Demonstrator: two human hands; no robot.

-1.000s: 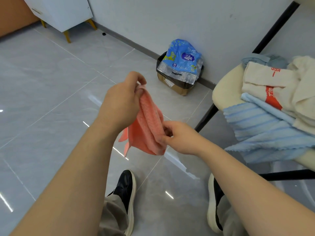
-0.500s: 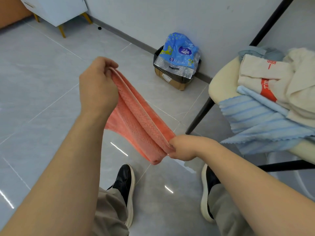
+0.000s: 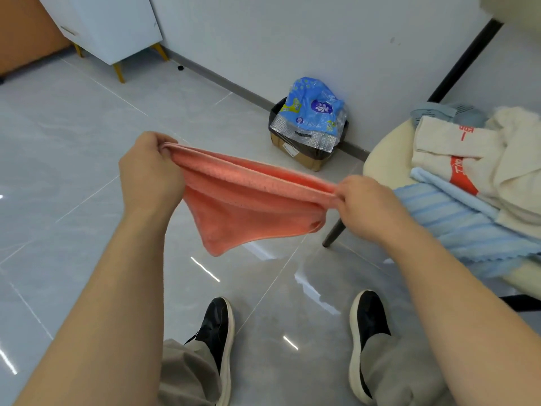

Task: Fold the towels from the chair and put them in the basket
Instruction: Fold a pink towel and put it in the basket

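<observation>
Grey glossy floor tiles (image 3: pixel 73 159) lie beneath. The left hand (image 3: pixel 149 174) and right hand (image 3: pixel 366 206), bunched together a second ago, are now drawn apart, each pinching an end of the pink towel (image 3: pixel 248 206), stretched taut in mid-air beside the chair (image 3: pixel 386 159). Judgement: edge aligned; folding can proceed. No basket is visible.

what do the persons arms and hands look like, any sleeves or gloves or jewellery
Both forearms are bare, with no sleeves in view. The left hand and right hand wear no gloves, and no watch, bracelet or ring is visible. The fingers are mostly curled out of sight.
</observation>
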